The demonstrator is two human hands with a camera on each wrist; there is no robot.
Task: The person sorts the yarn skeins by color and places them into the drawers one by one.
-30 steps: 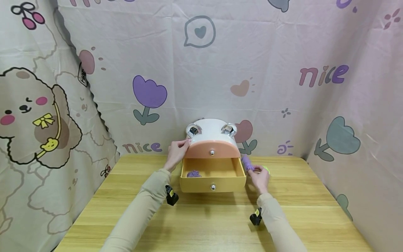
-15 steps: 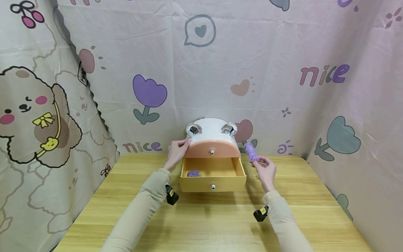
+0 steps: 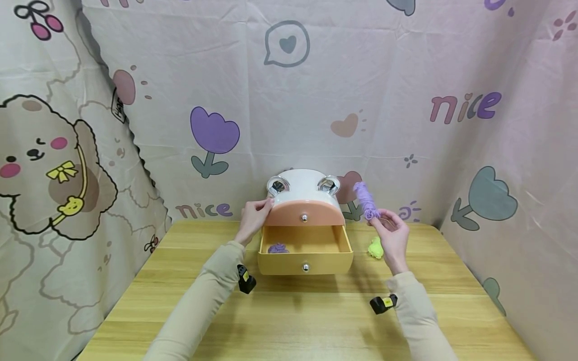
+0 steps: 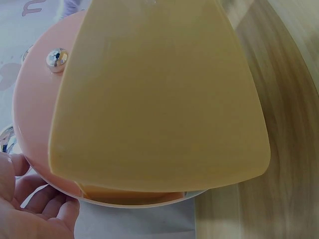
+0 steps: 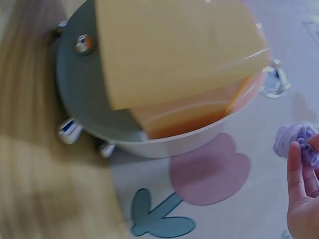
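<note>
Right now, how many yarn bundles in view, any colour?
3: a purple bundle in the right hand, another purple one inside the yellow drawer, and a green one on the table. The drawer's front may hide more.

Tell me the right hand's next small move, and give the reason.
Probably carry the purple bundle left, over the yellow drawer: the right hand pinches it beyond the drawer's right side, and the drawer stands open, with a purple piece at its left and bare floor beside that. The left hand touches the cabinet.
</note>
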